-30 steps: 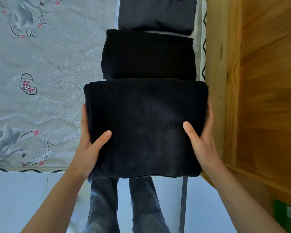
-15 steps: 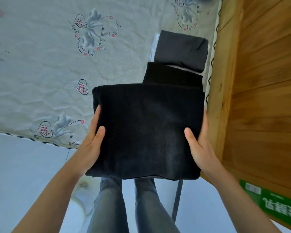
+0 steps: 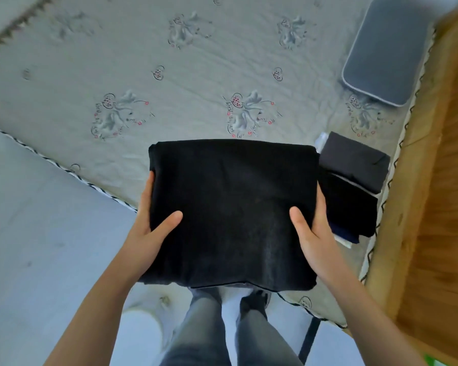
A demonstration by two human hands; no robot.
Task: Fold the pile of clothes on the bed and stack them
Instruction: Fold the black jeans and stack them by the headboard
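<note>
I hold a folded black garment (image 3: pixel 230 207) in the air over the near edge of the bed (image 3: pixel 169 75). My left hand (image 3: pixel 154 228) grips its left side, thumb on top. On the right side, my right hand (image 3: pixel 312 233) grips it the same way. To the right lies a stack of folded clothes (image 3: pixel 352 188) on the bed: a dark grey piece on top of black ones, with white and navy edges showing. The held garment hides the stack's left part.
A grey pillow (image 3: pixel 386 51) lies at the bed's far right corner. A wooden wall or bed frame (image 3: pixel 434 180) runs along the right side. The pale floor (image 3: pixel 37 233) is on the left, and my legs in grey trousers (image 3: pixel 209 334) stand below the garment.
The view has swung left and up, showing more of the bed. The garment, still in both hands, has moved off the stack to its left; the stack now lies at its right.
</note>
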